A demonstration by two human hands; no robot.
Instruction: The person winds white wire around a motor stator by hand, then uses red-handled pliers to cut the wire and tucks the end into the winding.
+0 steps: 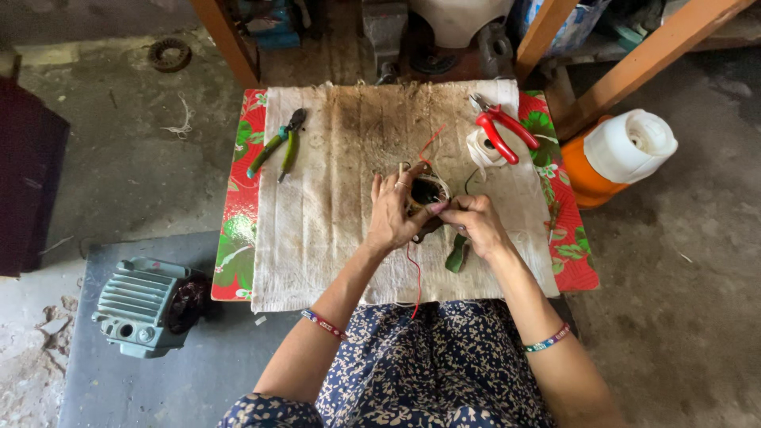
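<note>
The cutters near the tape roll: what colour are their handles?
Red handles on the cutters, clearest in the head view.

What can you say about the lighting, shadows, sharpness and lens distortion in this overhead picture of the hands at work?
Head view: soft, even daylight, no glare; only faint shadows under the left hand and right hand on the stained white cloth. The green-handled pliers and red-handled cutters look sharp. The wide lens bends the edges: the orange wooden beam splays outward.

A stained, rough woven cloth (333, 214) covers the table; glossy red plastic sheathes the pliers' handles (501, 136).
</note>
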